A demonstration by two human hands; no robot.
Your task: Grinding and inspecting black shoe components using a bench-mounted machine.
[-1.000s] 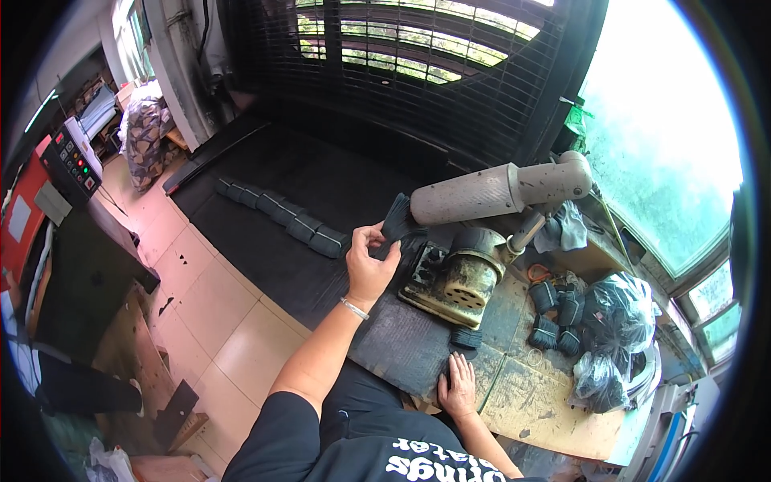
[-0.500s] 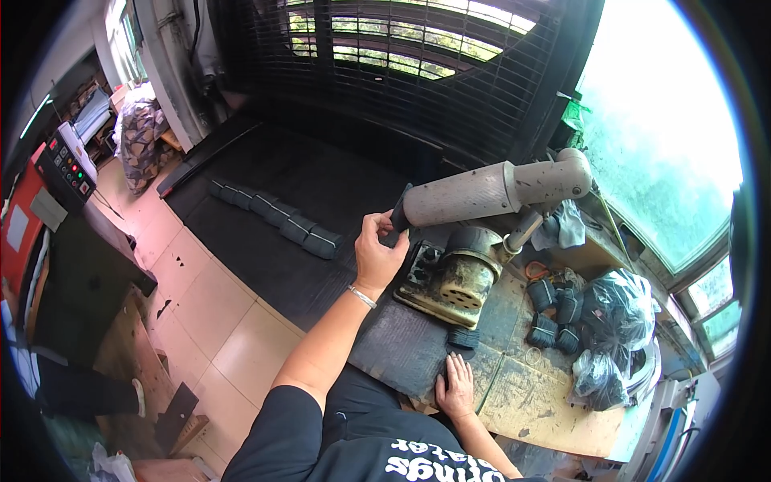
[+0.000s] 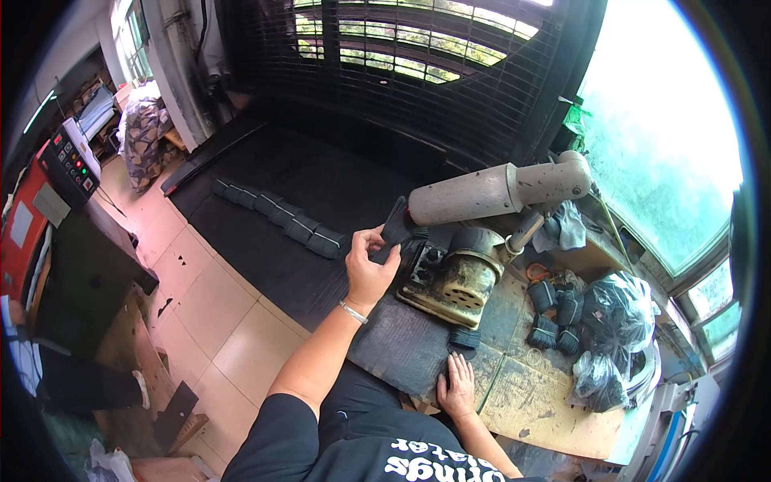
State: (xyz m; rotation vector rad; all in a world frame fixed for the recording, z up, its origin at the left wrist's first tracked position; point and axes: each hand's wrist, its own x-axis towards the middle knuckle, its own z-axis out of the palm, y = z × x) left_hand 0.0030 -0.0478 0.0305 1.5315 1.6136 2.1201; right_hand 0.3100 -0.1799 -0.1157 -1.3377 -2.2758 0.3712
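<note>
Two hands, left (image 3: 371, 269) gripping black strip (image 3: 395, 225) by grinder (image 3: 450, 281), right (image 3: 458, 387) flat on mat (image 3: 401, 345), bundles (image 3: 554, 313) beside.

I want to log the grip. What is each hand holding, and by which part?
The left hand pinches a dark flat rubber piece at its lower end, beside the machine. The right hand holds nothing; it rests flat on the workbench.

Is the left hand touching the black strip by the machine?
Touching. Head view: left hand pinches the black strip between thumb and fingers, beside the machine.
</note>
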